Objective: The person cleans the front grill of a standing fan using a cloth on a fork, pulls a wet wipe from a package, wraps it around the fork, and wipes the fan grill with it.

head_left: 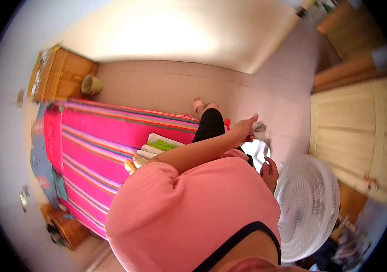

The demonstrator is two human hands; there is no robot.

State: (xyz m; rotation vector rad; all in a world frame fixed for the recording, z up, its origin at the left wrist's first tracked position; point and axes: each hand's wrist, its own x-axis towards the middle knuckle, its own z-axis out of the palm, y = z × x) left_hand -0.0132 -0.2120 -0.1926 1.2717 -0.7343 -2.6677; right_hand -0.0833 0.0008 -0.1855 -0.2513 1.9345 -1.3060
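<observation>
My left hand reaches across in front of me, thumb up and fingers curled round a crumpled grey cloth. A bright white piece of cloth hangs below it; I cannot tell whether the two are one garment. Lower and to the right, my right hand has its fingertips pinched at the greyish edge of the white cloth. The fan stands close beside that hand. Folded clothes, white, green and yellowish, lie stacked on the bed by my left forearm.
A white pedestal fan stands close on my right. Beyond it is a cream door. A wooden cabinet and a round bin are past the bed's far end. Tiled floor runs along the bed.
</observation>
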